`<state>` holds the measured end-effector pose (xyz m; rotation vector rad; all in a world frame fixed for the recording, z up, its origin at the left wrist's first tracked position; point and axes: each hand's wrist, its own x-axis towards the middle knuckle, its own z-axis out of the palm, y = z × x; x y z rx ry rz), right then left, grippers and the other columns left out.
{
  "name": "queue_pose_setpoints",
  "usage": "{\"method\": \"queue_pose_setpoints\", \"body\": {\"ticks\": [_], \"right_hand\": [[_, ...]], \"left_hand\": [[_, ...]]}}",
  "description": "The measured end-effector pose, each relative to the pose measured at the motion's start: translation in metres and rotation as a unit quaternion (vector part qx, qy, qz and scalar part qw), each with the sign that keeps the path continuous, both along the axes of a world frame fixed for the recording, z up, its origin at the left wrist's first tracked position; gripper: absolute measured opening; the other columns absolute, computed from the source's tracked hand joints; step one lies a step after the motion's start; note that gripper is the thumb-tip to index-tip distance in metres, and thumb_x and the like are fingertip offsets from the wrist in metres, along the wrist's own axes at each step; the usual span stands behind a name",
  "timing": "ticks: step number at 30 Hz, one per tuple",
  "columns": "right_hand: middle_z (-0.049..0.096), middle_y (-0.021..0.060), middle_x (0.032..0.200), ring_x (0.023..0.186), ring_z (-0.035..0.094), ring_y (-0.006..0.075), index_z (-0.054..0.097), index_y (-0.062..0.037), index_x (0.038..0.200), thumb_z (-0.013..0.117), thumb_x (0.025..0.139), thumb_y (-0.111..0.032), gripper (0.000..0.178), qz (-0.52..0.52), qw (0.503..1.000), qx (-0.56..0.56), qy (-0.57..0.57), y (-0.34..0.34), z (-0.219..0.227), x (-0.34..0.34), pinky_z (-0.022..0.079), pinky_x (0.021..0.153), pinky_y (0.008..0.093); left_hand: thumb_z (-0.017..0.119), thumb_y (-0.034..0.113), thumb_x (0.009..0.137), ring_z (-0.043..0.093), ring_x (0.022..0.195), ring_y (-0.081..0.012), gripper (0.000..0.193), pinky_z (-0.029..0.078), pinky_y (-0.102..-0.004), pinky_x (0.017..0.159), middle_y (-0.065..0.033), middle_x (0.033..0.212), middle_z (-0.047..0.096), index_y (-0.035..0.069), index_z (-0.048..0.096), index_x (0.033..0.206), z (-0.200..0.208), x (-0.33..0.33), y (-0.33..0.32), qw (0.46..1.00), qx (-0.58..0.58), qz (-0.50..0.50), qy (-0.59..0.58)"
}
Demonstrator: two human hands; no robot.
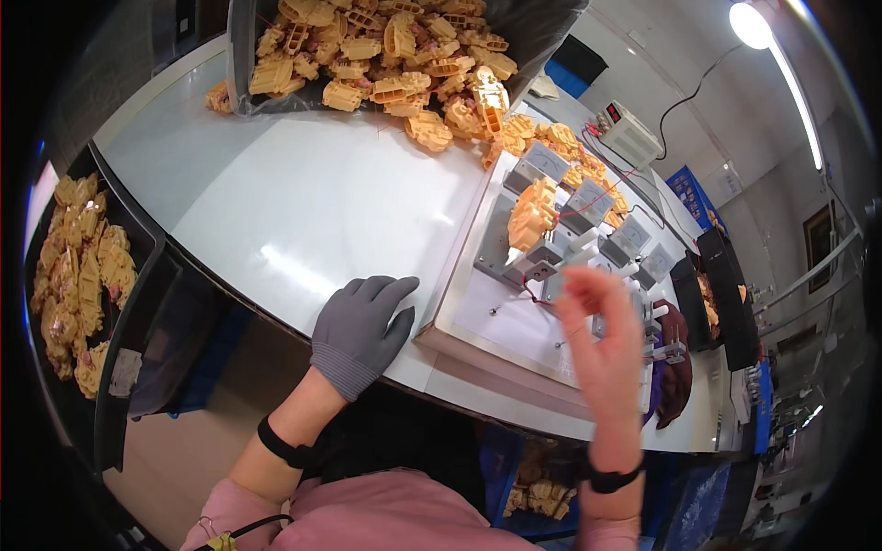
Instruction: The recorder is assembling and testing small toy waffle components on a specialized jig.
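Observation:
My left hand [360,323], in a grey glove, lies on the white table near its front edge, fingers stretched out and nothing in them. Blurred by motion, my bare right hand [597,321] is raised in front of a test fixture [514,321] with a white base; whether its curled fingers hold anything does not show. A yellow plastic part [532,215] stands upright on the fixture's grey block, close beside an analog panel meter [588,204]. White-handled clamps [582,241] stand in a row between it and my right hand.
A large lined bin [237,64] lies at the back, spilling yellow parts [395,87] onto the table [303,193]. At the left sits a black crate [138,303] of similar parts. A power supply [630,130] with wires stands behind the fixture, black bins [726,294] farther right.

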<state>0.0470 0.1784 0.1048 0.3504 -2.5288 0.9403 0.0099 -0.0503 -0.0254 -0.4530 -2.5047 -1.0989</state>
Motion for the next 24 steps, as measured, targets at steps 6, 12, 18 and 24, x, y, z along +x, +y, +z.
{"method": "queue_pose_setpoints", "body": {"ticks": [6,12,18,24], "right_hand": [[0.066,0.0133,0.111,0.098,0.063,0.0251,0.060,-0.0096,0.127,0.063,0.095,-0.031,0.038,0.005,0.973,0.141,-0.181,-0.002,0.064,-0.076,0.050,0.087,0.0344],[0.067,0.0118,0.115,0.108,0.062,0.0250,0.061,-0.0135,0.127,0.062,0.092,-0.048,0.049,0.057,0.920,0.204,-0.329,0.010,0.046,-0.128,0.047,0.095,0.0367],[0.065,0.0068,0.105,0.098,0.059,0.0175,0.063,-0.0152,0.122,0.062,0.094,-0.045,0.041,0.071,0.902,0.192,-0.380,0.004,0.058,-0.129,0.046,0.086,0.0324],[0.064,0.0040,0.098,0.092,0.059,0.0116,0.060,-0.0168,0.126,0.061,0.096,-0.042,0.039,0.064,0.906,0.205,-0.365,0.003,0.064,-0.120,0.046,0.081,0.0285]], "left_hand": [[0.067,0.017,0.086,0.064,0.094,-0.0317,0.030,0.053,-0.0416,0.079,-0.0111,0.104,0.069,0.010,0.068,0.115,0.002,0.000,-0.001,1.000,-0.009,0.005,-0.008],[0.066,0.019,0.087,0.064,0.092,-0.0302,0.030,0.053,-0.0413,0.078,-0.0095,0.103,0.068,0.011,0.067,0.115,-0.001,-0.001,-0.004,1.000,-0.009,0.012,0.005],[0.066,0.018,0.086,0.065,0.094,-0.0315,0.030,0.053,-0.0413,0.079,-0.0113,0.104,0.068,0.009,0.068,0.115,-0.001,0.000,-0.005,1.000,0.001,0.007,-0.004],[0.066,0.017,0.086,0.064,0.091,-0.0300,0.030,0.053,-0.0409,0.076,-0.0099,0.101,0.068,0.010,0.067,0.114,-0.001,-0.001,-0.005,1.000,-0.003,0.007,0.013]]}}
